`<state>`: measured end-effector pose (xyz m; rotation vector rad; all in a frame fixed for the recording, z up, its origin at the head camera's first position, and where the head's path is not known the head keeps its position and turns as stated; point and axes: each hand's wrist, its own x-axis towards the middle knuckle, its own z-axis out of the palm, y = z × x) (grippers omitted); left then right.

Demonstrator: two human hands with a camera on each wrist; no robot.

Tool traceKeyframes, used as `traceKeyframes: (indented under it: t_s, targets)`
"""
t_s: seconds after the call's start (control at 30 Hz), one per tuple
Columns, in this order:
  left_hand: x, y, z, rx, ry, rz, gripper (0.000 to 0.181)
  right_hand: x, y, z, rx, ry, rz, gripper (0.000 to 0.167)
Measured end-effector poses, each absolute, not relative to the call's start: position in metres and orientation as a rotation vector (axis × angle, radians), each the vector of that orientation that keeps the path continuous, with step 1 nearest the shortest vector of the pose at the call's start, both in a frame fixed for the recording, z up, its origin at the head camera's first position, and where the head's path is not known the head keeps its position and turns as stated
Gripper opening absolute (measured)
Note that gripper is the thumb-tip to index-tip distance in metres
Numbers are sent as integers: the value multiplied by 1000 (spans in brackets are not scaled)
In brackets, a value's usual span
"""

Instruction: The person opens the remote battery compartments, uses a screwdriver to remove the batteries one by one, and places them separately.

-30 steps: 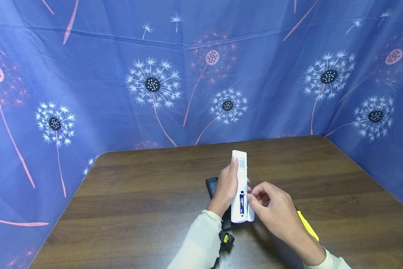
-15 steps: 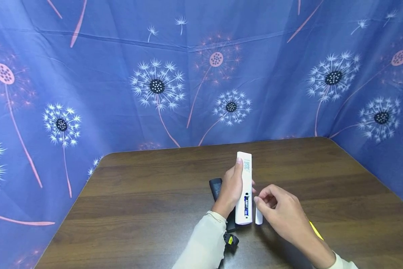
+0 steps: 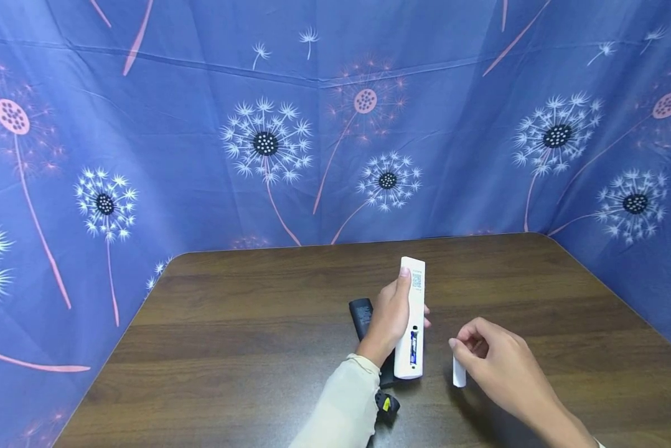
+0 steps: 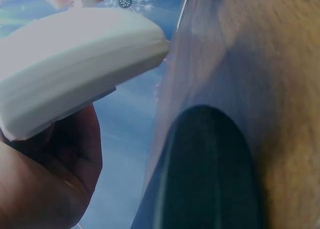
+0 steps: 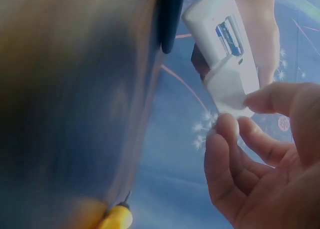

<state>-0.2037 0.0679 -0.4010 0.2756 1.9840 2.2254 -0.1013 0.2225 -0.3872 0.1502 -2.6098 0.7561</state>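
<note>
My left hand (image 3: 390,314) grips a white remote control (image 3: 417,308), thumb along its back, which faces up. In the remote's open battery compartment lies a blue battery (image 3: 413,350). My right hand (image 3: 506,367), to the right, pinches the white battery cover (image 3: 459,373) between thumb and fingertips, apart from the remote. In the right wrist view the cover (image 5: 230,86) overlaps the lower part of the remote (image 5: 207,19). Under my left hand a black remote (image 3: 361,316) lies on the table, partly hidden.
A small black and yellow object (image 3: 388,404), kind unclear, lies near my left sleeve. The right wrist view shows a yellow-handled tool (image 5: 117,218) with a thin dark shaft. A blue dandelion-print cloth (image 3: 201,205) hangs behind the wooden table (image 3: 246,336).
My right hand has drawn the battery cover away from the remote, to the right. My left hand keeps its grip on the remote; the head view has shifted slightly.
</note>
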Motion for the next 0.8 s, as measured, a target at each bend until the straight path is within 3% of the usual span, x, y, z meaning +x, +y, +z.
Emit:
traceKeyframes:
  t_s: [0.37, 0.8]
  targets:
    - [-201, 68, -403, 251, 1991, 2193, 62, -86, 237, -400, 152, -2693, 551, 27]
    - [-204, 66, -398, 276, 1986, 2201, 65, -79, 258, -398, 13, -2999, 546, 18]
